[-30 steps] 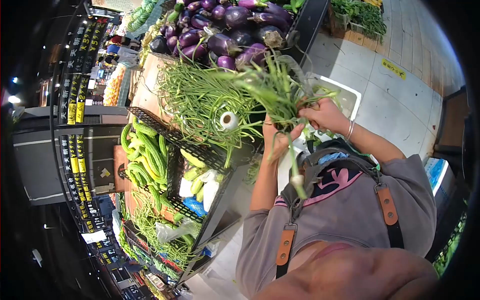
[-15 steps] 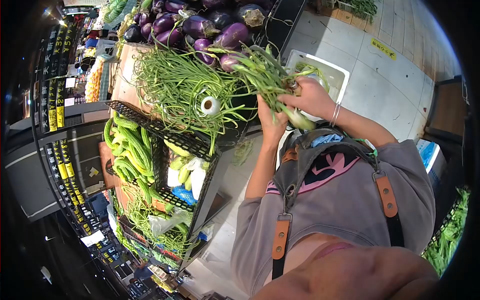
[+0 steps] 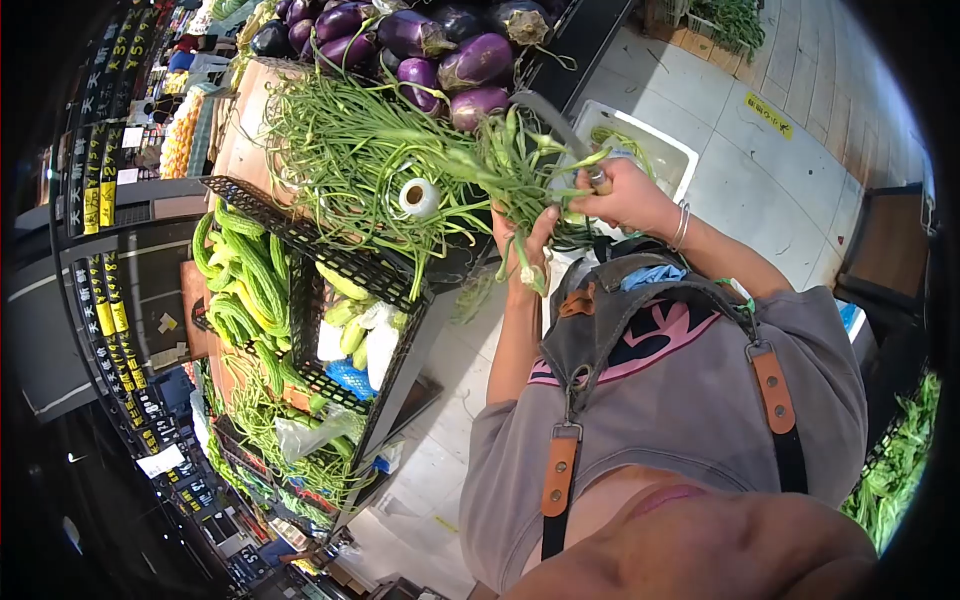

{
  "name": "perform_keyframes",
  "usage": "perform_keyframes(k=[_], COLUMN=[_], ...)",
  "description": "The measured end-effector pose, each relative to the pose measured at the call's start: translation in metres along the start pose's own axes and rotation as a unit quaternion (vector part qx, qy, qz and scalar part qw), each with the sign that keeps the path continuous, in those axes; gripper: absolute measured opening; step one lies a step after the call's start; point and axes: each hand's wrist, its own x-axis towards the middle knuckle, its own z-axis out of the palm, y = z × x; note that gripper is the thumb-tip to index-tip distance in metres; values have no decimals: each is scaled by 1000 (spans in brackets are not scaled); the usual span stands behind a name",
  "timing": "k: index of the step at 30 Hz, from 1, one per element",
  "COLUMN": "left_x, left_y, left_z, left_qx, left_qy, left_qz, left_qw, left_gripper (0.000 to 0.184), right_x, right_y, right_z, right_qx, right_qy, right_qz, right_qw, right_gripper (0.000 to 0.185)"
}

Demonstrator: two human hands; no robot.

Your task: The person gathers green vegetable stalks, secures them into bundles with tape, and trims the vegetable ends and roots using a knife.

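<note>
A bunch of garlic scapes is gripped in my left hand, with its pale bud ends sticking out toward my apron. My right hand is closed round the handle of a sickle, whose curved grey blade arcs over the far side of the bunch. I cannot tell if the blade touches the stems. Beside my left hand lies a large heap of loose garlic scapes, with a white tape roll on top.
Purple eggplants are piled behind the scapes. Black crates hold ridged green gourds and wrapped vegetables at left. A white bin with green trimmings stands on the tiled floor beyond my right hand. Leafy greens are at lower right.
The bunch has turned in my left hand, so the bud ends now hang toward me. My right hand has drawn off slightly, and the sickle blade has come into clear view.
</note>
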Motion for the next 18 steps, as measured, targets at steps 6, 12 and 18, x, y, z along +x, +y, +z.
perform_keyframes(k=[6,12,18], left_x=[-4,-1,1], left_y=[-3,-12,-7], left_z=[-1,-2,-6], left_qx=[141,153,146], left_qy=[10,-3,9], left_qz=[60,99,97], left_qw=[988,983,985], left_gripper=[54,58,56], right_x=[4,-4,-11], right_y=[7,14,10], right_z=[2,13,14], right_qx=[120,-44,-128], right_qy=[24,-31,-56], right_qz=[-15,-93,-231], right_qw=[992,994,963], right_gripper=[24,54,77])
